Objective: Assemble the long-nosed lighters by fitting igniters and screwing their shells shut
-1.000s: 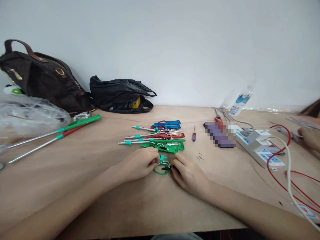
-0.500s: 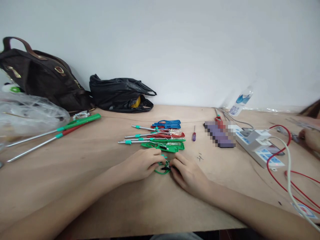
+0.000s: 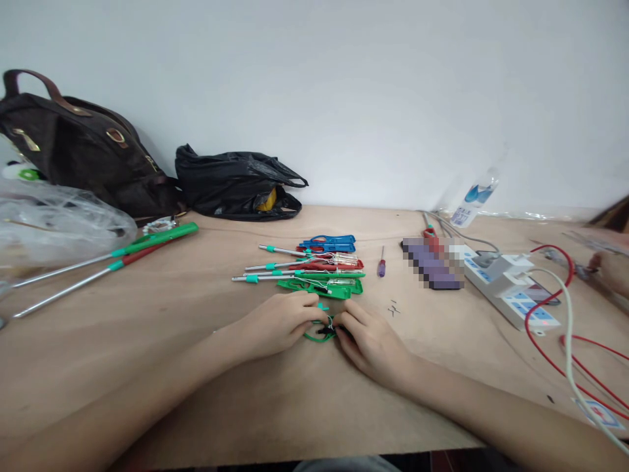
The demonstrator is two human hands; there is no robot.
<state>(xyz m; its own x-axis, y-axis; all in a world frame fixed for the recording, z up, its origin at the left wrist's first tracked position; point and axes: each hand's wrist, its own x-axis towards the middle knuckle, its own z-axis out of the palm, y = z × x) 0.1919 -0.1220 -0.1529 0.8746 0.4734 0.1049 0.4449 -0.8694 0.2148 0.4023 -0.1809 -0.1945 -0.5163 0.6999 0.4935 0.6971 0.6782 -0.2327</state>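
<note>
soft light, diffuse shadows, stretched edges, slight blur

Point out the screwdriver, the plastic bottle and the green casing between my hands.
Screwdriver (image 3: 381, 267), head view: on its purple handle.
Plastic bottle (image 3: 474, 196), head view: on its label.
Green casing (image 3: 319, 340), head view: on its loop's near edge.

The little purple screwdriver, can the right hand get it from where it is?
Probably yes: the purple screwdriver lies just beyond the right hand, and nothing seems to block the way, though that hand's fingers are busy at the green part.
</note>
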